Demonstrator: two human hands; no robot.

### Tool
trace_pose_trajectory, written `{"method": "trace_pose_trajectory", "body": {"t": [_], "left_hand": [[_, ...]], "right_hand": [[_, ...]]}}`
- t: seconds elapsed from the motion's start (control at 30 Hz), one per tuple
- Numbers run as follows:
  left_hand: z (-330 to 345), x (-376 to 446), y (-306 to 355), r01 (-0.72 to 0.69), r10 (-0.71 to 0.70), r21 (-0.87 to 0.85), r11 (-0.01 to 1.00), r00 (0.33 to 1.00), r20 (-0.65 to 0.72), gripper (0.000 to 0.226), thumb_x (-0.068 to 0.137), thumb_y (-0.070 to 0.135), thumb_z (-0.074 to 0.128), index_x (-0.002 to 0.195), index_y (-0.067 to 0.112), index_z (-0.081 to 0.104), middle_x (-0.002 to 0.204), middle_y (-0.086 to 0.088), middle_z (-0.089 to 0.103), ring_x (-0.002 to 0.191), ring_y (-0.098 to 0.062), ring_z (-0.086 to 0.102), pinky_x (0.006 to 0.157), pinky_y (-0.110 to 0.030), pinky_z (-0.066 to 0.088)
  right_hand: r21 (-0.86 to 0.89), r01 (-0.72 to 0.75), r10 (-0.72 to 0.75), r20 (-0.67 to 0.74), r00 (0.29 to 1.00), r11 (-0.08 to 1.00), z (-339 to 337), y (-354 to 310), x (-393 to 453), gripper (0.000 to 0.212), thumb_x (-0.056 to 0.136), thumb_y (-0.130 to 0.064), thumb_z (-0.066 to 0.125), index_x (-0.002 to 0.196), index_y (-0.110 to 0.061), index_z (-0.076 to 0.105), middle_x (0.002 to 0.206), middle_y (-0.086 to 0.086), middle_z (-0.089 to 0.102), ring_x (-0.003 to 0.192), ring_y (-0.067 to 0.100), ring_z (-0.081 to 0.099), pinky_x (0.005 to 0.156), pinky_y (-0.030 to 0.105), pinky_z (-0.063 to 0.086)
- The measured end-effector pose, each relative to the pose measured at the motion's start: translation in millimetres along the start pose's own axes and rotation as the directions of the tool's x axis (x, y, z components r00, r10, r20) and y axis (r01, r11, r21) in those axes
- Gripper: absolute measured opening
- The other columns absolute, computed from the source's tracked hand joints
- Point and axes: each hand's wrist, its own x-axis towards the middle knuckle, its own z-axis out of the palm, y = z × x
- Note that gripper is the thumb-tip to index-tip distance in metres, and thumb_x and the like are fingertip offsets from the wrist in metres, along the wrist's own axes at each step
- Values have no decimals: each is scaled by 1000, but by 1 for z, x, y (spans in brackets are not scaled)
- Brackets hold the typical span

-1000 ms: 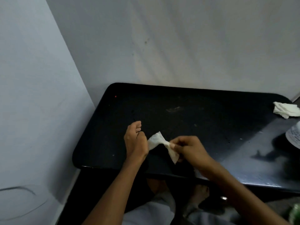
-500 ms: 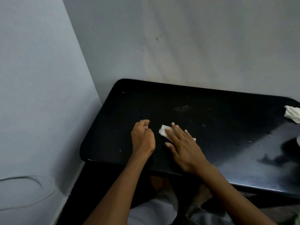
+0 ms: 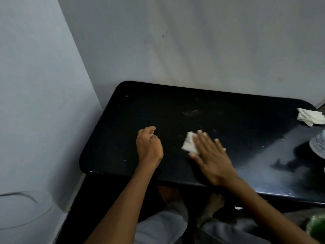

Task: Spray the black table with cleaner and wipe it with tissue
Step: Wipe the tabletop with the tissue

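Observation:
The black table (image 3: 237, 120) fills the middle of the view, set into a wall corner. A folded white tissue (image 3: 189, 144) lies on it near the front edge. My right hand (image 3: 211, 155) is flat on top of the tissue, fingers spread, pressing it onto the tabletop; the hand is motion-blurred. My left hand (image 3: 148, 147) rests on the table to the left of the tissue, fingers curled into a loose fist with nothing in it. A smear (image 3: 190, 112) shows on the tabletop further back.
A crumpled white tissue (image 3: 310, 118) sits at the table's far right. A white labelled container (image 3: 319, 146) is cut off by the right edge. Walls close in at the left and back. A green object (image 3: 316, 228) shows at bottom right. My knees are under the table.
My right hand took the tissue from between both hands, laid it flat on the table, and has slid it a little right. My left hand let go and closed.

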Motion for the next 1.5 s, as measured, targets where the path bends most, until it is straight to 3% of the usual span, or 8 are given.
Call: {"method": "trace_pose_trajectory", "body": {"t": [0.17,0.47,0.6,0.8,1.1,1.37,1.43,1.5], "left_hand": [[5,-8,3,-12,12,2,1000,1000,15,44,92,5,40,132,15,56,134,1,47,121,-12,47,105,-33,40],[3,-19,-3,-66,60,87,994,996,68,44,93,7,40,134,15,54,138,0,46,123,-14,48,108,-38,40],[20,-37,-6,-191,161,193,962,974,161,46,92,8,43,137,17,51,142,1,40,129,-15,41,108,-31,35],[48,-58,-4,-390,281,295,872,893,351,51,94,13,46,145,16,42,146,0,35,133,-16,33,108,-30,32],[50,-52,-9,-359,262,298,884,910,320,49,95,12,41,143,18,42,147,-1,37,133,-14,35,102,-25,27],[57,-47,-4,-345,231,327,880,912,340,49,95,15,41,144,20,41,148,-1,36,133,-17,33,98,-28,29],[59,-48,1,-334,222,340,879,918,329,49,96,16,41,145,20,41,148,-2,36,134,-19,33,100,-30,30],[62,-49,5,-327,217,334,884,920,326,49,96,14,40,144,18,42,148,-4,37,135,-20,33,106,-34,31]], "right_hand": [[42,-334,334,5,942,942,-22,5,68,74,106,-59,14,165,-16,3,174,5,-6,160,18,-8,129,46,-5],[77,130,-132,25,991,989,15,-57,-19,76,98,-69,2,163,-30,-3,170,-7,-12,158,9,-13,125,38,-15],[14,-178,179,-62,982,984,-4,41,-54,76,98,-67,8,164,-28,4,171,-6,-8,159,11,-7,128,41,-6],[112,-601,605,-5,796,792,-33,90,-25,77,104,-61,11,165,-17,-1,173,6,-12,159,18,-14,128,49,-7],[109,-98,105,-58,993,989,20,-54,-69,80,98,-62,10,165,-18,3,173,1,-8,159,14,-14,128,47,-11],[191,-716,733,-29,680,672,-27,75,-63,85,102,-67,14,165,-11,-2,174,7,-10,159,17,-14,128,49,-9],[192,-719,734,-15,679,668,-31,65,-34,88,102,-67,14,164,-7,-3,173,11,-11,160,20,-14,128,51,-8],[165,-592,603,-27,797,789,-25,33,-11,85,104,-64,16,164,-6,-1,173,13,-9,160,23,-13,128,50,-9]]}}
